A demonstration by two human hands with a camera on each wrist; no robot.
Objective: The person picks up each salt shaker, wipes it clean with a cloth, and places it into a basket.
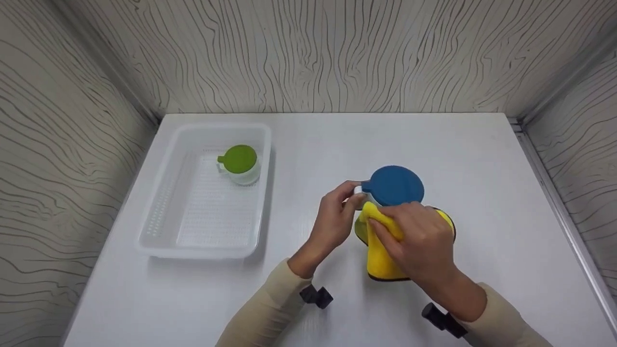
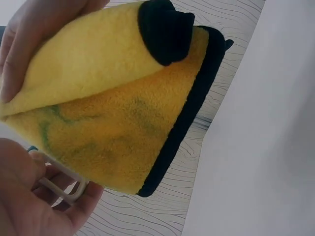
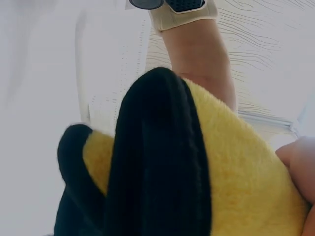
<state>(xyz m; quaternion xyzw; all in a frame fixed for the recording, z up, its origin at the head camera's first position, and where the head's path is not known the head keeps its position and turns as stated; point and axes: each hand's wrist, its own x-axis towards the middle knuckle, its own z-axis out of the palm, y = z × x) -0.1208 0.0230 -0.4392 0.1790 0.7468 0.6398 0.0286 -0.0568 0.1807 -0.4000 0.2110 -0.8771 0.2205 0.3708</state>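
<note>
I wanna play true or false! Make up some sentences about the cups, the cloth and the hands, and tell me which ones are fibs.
1. The left hand holds the white handle of the cup with a flat round blue lid. True.
2. The right hand is empty. False: it grips a soft yellow cloth with black edging.
3. The clear cup with a flat round green lid stands outside the white plastic basket. False: it stands inside.
4. In the head view, the basket is left of the blue-lidded cup. True.
5. The cloth hides the whole blue lid. False: nearly all of its top shows.
</note>
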